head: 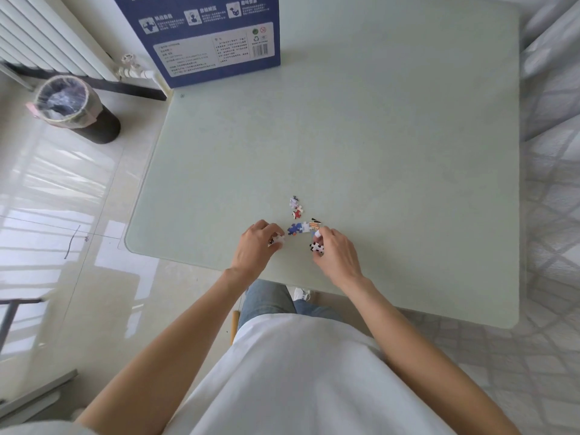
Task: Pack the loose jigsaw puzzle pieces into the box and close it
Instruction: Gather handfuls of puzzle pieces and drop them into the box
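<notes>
We are in the gathering step: the loose jigsaw pieces are being collected off the pale green table (376, 136), and none has gone into a box yet as far as this view shows. Our left hand (259, 243) has its fingers curled down and pinches a small whitish piece (277, 239) at the fingertips, just above the tabletop. Our right hand (334, 251) is likewise curled, holding a black-and-white piece (316, 247) against the palm side, with another small pale piece (317, 233) caught at the fingertips; how many pieces it has in all we cannot tell. Between the two hands lies a short joined run of pieces, blue at one end and striped orange at the other (302, 228), flat on the table and close to both sets of fingertips. Just beyond it sit two more, a red-and-white piece (297, 212) and a pale lilac piece (293, 201), touching or nearly so. The only box in sight is a large blue carton (201, 36) standing at the far left corner of the table, well apart from the pieces; whether that is the puzzle's own box we cannot say, and no smaller box or lid shows. The next move, as we judge it, calls for sweeping up the run and the two far pieces without dropping those already held, since both hands are partly full, then finding the box to empty them into before closing it.
</notes>
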Tool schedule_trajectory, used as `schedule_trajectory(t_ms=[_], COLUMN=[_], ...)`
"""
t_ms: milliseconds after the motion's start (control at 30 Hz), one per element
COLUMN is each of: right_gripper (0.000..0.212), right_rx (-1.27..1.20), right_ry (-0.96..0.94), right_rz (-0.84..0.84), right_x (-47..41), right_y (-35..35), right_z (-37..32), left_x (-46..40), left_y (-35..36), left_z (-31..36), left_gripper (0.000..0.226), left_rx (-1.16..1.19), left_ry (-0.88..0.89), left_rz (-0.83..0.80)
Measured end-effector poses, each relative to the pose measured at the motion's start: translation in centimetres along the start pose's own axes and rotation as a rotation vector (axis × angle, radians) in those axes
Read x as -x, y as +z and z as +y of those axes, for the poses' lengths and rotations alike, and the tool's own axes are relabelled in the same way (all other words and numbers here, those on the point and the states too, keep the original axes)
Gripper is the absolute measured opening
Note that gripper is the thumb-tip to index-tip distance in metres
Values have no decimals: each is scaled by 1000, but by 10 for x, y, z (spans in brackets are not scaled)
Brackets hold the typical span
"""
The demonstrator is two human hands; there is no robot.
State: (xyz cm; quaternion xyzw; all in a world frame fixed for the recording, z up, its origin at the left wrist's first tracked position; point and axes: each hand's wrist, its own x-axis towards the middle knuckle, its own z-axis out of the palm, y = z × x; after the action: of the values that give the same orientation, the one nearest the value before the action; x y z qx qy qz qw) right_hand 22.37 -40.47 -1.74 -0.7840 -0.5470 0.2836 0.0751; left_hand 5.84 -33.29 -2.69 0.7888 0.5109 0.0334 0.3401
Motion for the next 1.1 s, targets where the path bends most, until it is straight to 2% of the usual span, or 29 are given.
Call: schedule_trajectory(t_ms=[167, 300, 433, 533, 633, 833, 967, 1100], right_gripper=[34, 42, 42, 36, 30, 34, 28, 23], right_rx=[-111, -83, -72, -25, -31, -85, -65, -56], right_ry=[15, 3, -23, -9, 11, 36, 15, -2], right_rz=[61, 30, 38, 47, 50, 76, 57, 44], right_x=[-24, -38, -39, -39, -36, -35, -35, -34], right_y=[-3, -8, -9, -9, -5, 2, 5, 9], right_z=[-6, -9, -3, -3, -7, -16, -21, -23], left_x=[-4, -19, -41, -57, -67, -55, -49, -51], left_y=[7, 8, -4, -16, -22, -17, -12, -14], left_z=[5, 9, 4, 4, 7, 10, 12, 18], left_gripper=[24, 44, 71, 80, 76, 48, 47, 48], left_rx=[132, 177, -113, -324, -331, -204, -127, -165], left_ry=[-41, -24, 115, 292, 338, 296, 199, 204], left_rz=[59, 35, -71, -180, -252, -222, -199, -208])
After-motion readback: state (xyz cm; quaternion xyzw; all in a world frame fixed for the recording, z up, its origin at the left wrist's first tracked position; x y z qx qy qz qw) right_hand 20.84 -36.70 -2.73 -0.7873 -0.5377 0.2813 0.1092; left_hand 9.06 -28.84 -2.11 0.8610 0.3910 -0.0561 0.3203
